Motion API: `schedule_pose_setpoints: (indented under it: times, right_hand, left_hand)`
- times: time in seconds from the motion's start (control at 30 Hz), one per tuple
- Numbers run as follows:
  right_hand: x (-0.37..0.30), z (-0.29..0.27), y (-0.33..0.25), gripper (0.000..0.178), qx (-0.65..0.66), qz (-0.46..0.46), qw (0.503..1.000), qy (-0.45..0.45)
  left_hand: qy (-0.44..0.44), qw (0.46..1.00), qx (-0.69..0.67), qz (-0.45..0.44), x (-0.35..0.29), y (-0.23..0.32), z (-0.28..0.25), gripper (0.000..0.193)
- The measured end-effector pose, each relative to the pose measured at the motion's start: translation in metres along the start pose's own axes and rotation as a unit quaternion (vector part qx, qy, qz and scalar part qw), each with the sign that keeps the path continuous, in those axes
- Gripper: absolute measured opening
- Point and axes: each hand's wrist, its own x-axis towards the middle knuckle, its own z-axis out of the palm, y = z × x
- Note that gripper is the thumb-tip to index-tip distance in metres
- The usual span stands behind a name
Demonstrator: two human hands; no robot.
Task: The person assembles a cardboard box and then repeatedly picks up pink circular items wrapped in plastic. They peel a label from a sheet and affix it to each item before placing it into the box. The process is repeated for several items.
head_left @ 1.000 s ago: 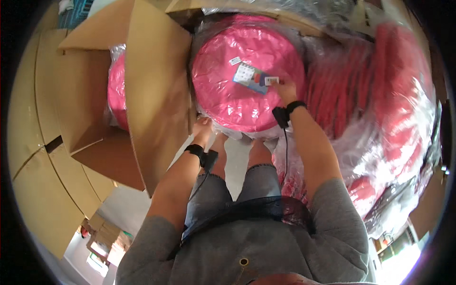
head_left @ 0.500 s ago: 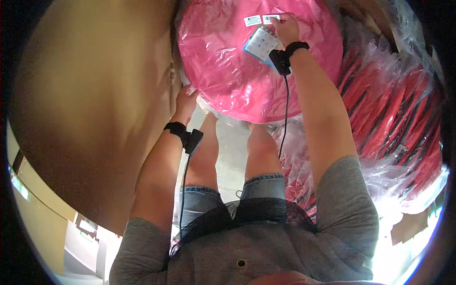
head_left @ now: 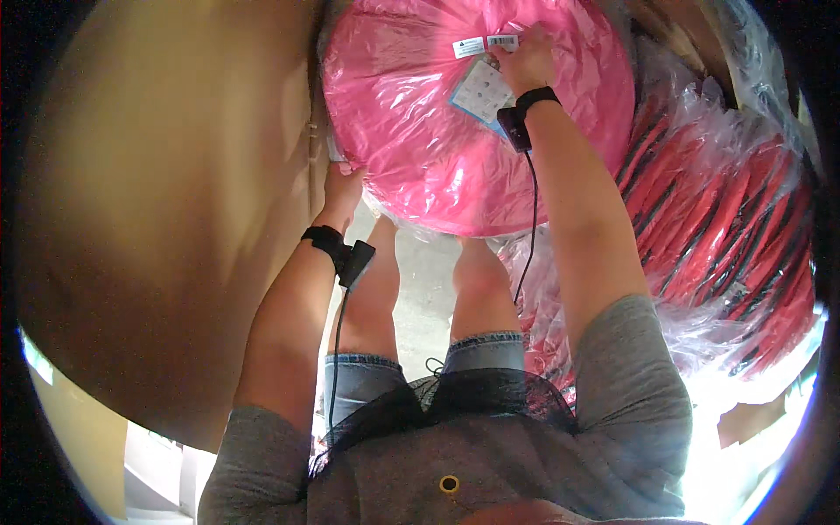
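Cardboard flap (head_left: pixel 157 201) left; two hands on one pink disc (head_left: pixel 420 114).

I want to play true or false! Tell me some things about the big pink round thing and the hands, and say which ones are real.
1. The big pink disc is wrapped in clear plastic. True.
2. The right hand rests on the top face of the disc, by the white labels. True.
3. The left hand is up in the air, touching nothing. False: it is at the disc's lower left edge, beside the cardboard flap.
4. Both wrists wear black bands with a cable. True.
5. The bagged stack on the person's right is blue. False: it is red, in clear plastic.
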Motion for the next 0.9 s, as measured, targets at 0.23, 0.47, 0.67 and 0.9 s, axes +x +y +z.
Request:
schedule_pose_setpoints:
  times: [0.23, 0.47, 0.67, 0.9]
  right_hand:
    - [0.010, -0.008, 0.037, 0.029, 0.238, 0.077, 0.967, 0.039]
    - [-0.006, 0.005, 0.032, 0.034, 0.532, 0.115, 0.832, -0.107]
    - [-0.103, -0.032, 0.115, 0.041, 0.462, 0.278, 0.840, 0.054]
    - [-0.264, -0.112, 0.186, 0.049, 0.582, 0.660, 0.467, -0.091]
  left_hand:
    - [0.024, 0.998, -0.052, 0.006, 0.013, -0.009, 0.004, 0.035]
    - [0.063, 0.989, -0.008, 0.131, 0.037, -0.031, 0.022, 0.032]
    - [-0.041, 0.991, -0.120, 0.043, 0.029, -0.009, 0.020, 0.067]
    - [-0.222, 0.949, -0.219, -0.039, -0.081, 0.062, -0.023, 0.060]
